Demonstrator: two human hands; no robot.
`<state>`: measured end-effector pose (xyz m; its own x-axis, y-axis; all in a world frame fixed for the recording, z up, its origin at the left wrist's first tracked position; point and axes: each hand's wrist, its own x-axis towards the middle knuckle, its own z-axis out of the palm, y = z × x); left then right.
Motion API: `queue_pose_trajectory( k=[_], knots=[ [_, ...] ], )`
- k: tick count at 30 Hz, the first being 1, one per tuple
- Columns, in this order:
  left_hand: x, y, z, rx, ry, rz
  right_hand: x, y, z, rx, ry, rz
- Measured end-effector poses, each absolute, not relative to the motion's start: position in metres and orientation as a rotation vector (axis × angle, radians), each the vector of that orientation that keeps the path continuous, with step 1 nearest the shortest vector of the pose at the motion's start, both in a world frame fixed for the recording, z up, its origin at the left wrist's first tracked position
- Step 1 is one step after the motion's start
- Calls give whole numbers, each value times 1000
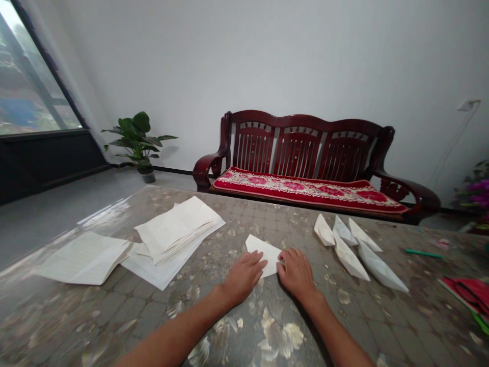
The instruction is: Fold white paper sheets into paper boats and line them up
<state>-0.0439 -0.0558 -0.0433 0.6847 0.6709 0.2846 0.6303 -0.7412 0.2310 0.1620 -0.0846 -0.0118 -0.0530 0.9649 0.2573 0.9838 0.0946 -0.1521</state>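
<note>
Grey-brown floral counter [91,321]: left hand [244,276] flat on folded white paper [264,247], right hand [296,271] at its edge (grip unclear); align before creasing.

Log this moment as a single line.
Left hand: on folded sheet; right hand: at sheet's right edge; right: boat-shaped papers; left: paper stack

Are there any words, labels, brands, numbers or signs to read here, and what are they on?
None that I can read.
Wide white paper sheet at far left: faint lines, too blurred to read.
Small folded white paper, centre: no writing shows.
</note>
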Motion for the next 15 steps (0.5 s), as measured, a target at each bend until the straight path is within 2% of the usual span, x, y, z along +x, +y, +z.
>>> queue_pose_trajectory(
  k=[9, 15],
  knots=[
    [-42, -53, -45, 2695, 1222, 434, 155, -53, -2, -2059, -2007, 111],
    [-40, -57, -49, 2682, 1332, 472, 152, -54, 0, -2061, -1995, 106]
  ],
)
